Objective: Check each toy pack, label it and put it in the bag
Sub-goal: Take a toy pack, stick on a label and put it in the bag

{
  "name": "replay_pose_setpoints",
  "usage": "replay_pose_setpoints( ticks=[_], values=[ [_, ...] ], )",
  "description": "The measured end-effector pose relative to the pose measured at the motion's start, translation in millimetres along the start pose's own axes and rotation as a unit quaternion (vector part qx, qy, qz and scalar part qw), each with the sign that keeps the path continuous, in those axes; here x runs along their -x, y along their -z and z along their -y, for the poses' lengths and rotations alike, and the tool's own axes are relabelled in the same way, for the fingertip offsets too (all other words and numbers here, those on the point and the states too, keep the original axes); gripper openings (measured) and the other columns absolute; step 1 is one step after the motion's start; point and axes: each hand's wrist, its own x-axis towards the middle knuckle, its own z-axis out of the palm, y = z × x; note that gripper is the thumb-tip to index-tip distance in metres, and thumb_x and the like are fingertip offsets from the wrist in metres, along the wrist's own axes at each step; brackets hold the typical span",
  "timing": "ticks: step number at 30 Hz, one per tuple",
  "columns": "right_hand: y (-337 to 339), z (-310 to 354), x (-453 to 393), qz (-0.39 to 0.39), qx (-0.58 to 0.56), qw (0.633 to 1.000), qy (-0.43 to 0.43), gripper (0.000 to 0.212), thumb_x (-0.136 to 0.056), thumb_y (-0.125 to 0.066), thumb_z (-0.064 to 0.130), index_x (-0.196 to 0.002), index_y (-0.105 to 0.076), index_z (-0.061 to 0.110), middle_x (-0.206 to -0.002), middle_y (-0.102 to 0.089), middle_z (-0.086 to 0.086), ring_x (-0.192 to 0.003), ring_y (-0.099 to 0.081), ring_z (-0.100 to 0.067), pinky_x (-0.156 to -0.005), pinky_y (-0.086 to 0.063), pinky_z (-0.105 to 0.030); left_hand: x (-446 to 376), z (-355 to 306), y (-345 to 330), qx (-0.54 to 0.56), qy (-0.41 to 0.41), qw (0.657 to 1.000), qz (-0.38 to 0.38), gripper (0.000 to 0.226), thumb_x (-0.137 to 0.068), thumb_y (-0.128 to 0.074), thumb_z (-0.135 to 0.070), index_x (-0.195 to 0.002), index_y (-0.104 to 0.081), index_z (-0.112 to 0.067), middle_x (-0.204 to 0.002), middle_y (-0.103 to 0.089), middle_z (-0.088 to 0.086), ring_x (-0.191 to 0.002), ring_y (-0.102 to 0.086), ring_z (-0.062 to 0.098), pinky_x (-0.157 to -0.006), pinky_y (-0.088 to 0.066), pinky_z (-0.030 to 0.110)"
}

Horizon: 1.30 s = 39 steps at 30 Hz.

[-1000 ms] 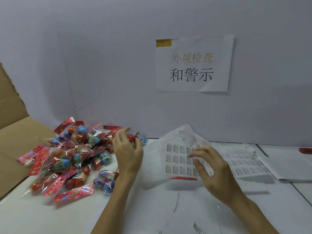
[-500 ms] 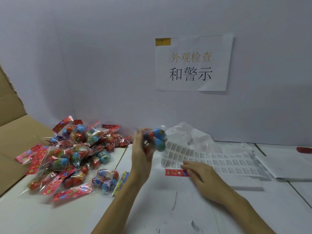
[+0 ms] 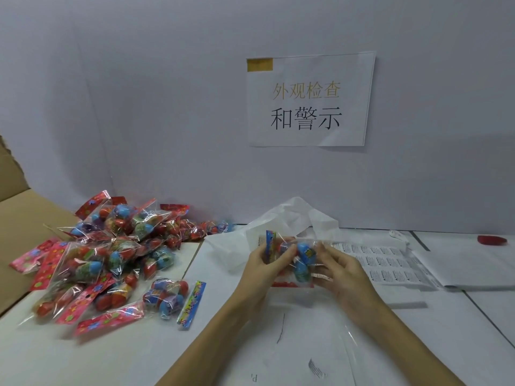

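Toy pack (image 3: pixel 298 257) between both hands.

Dim, soft, perhaps slightly blurred.

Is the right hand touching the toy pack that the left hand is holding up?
Touching. The head view shows the right hand with its fingers curled against one end of the toy pack, while the left hand grips the other end.

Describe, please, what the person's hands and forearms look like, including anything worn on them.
Both forearms are bare as far as the frame shows, with no sleeves visible. The left hand and right hand wear no gloves, and no rings, watch or bracelets can be seen. Fingernails look short and unpainted.
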Motion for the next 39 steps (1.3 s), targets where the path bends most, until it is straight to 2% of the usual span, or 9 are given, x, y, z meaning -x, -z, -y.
replay_pose_setpoints(
  ticks=[3, 9, 14, 21, 24, 27, 32, 35, 39],
  values=[
    [-0.9, -1.3, 1.8, -0.025, -0.009, 1.000, 0.010, 0.029, -0.089, -0.071, 0.036, -0.107, -0.082, 0.015, -0.106, -0.079, -0.016, -0.095, -0.078, -0.031, -0.068, -0.063, -0.030, 0.6, 0.7, 0.3, -0.005, 0.010, 1.000, -0.001, 0.047, -0.079, -0.083, -0.047, -0.115, -0.073, -0.021, -0.108, -0.080, 0.004, -0.101, -0.077, 0.024, -0.077, -0.063, 0.031],
    [1.8, 0.9, 0.6, -0.077, 0.004, 0.997, 0.026, 0.016, -0.090, -0.075, 0.026, -0.096, -0.085, 0.016, -0.100, -0.080, -0.013, -0.092, -0.079, -0.027, -0.067, -0.063, -0.030, -1.6, 1.8, 1.9, -0.005, 0.026, 0.999, -0.030, 0.048, -0.092, -0.056, -0.054, -0.102, -0.079, -0.014, -0.100, -0.080, 0.008, -0.095, -0.078, 0.024, -0.075, -0.064, 0.035],
    [-1.0, -4.1, 0.1, -0.115, -0.133, 0.984, -0.009, 0.017, -0.087, -0.077, 0.022, -0.095, -0.083, 0.008, -0.099, -0.079, -0.018, -0.091, -0.078, -0.028, -0.068, -0.063, -0.034, -3.8, 5.2, -3.7, -0.082, -0.002, 0.995, -0.063, 0.047, -0.088, -0.051, -0.061, -0.090, -0.077, -0.023, -0.088, -0.080, -0.010, -0.086, -0.078, 0.012, -0.068, -0.060, 0.022],
    [7.1, 0.7, -0.4, -0.134, 0.047, 0.980, 0.142, 0.017, -0.091, -0.074, 0.029, -0.104, -0.083, 0.025, -0.072, -0.073, 0.009, -0.065, -0.062, -0.001, -0.066, -0.051, -0.011, -7.6, 9.1, 1.9, -0.142, -0.059, 0.982, -0.107, 0.052, -0.091, -0.045, -0.061, -0.084, -0.077, -0.021, -0.078, -0.079, -0.008, -0.077, -0.077, 0.012, -0.062, -0.059, 0.019],
    [11.7, 4.7, -0.5, -0.095, 0.067, 0.976, 0.187, 0.027, -0.091, -0.071, 0.027, -0.114, -0.080, 0.016, -0.092, -0.081, 0.000, -0.086, -0.075, -0.010, -0.084, -0.056, -0.015, -10.3, 5.5, -0.2, -0.145, -0.003, 0.982, -0.120, 0.073, -0.086, -0.033, -0.071, -0.087, -0.075, -0.012, -0.074, -0.078, 0.005, -0.065, -0.076, 0.020, -0.062, -0.062, 0.026],
    [11.9, 5.0, 0.3, -0.024, 0.104, 0.971, 0.214, 0.026, -0.091, -0.071, 0.016, -0.115, -0.079, 0.010, -0.107, -0.080, -0.002, -0.103, -0.076, -0.020, -0.091, -0.056, -0.019, -11.1, 1.0, 2.0, -0.011, 0.090, 0.994, -0.066, 0.087, -0.089, -0.027, -0.076, -0.104, -0.073, -0.005, -0.087, -0.077, 0.020, -0.065, -0.073, 0.026, -0.064, -0.064, 0.033],
    [16.2, 0.4, 0.6, 0.079, 0.155, 0.969, 0.177, 0.022, -0.096, -0.069, 0.014, -0.114, -0.081, 0.019, -0.116, -0.077, -0.003, -0.115, -0.071, -0.019, -0.099, -0.056, -0.028, -5.5, -5.5, 13.8, 0.150, 0.060, 0.987, 0.006, 0.038, -0.098, -0.069, -0.032, -0.128, -0.068, -0.009, -0.127, -0.071, 0.018, -0.111, -0.073, 0.031, -0.080, -0.062, 0.033],
    [9.3, -0.6, 0.7, 0.038, 0.049, 0.992, 0.106, 0.026, -0.091, -0.071, 0.030, -0.116, -0.067, 0.022, -0.112, -0.076, -0.012, -0.106, -0.075, -0.030, -0.091, -0.061, -0.040, -8.5, -3.1, 13.5, 0.117, 0.064, 0.991, -0.017, 0.053, -0.085, -0.083, -0.016, -0.133, -0.060, -0.022, -0.121, -0.075, 0.013, -0.107, -0.074, 0.035, -0.080, -0.063, 0.044],
    [3.9, -1.2, -1.6, -0.037, -0.003, 0.999, 0.029, 0.046, -0.087, -0.071, 0.043, -0.125, -0.059, 0.020, -0.109, -0.078, -0.011, -0.099, -0.077, -0.029, -0.077, -0.063, -0.035, -7.7, -4.7, 12.1, 0.112, 0.086, 0.987, 0.070, 0.059, -0.076, -0.090, -0.016, -0.130, -0.067, -0.017, -0.123, -0.074, 0.014, -0.112, -0.072, 0.037, -0.085, -0.063, 0.050]
  ],
)
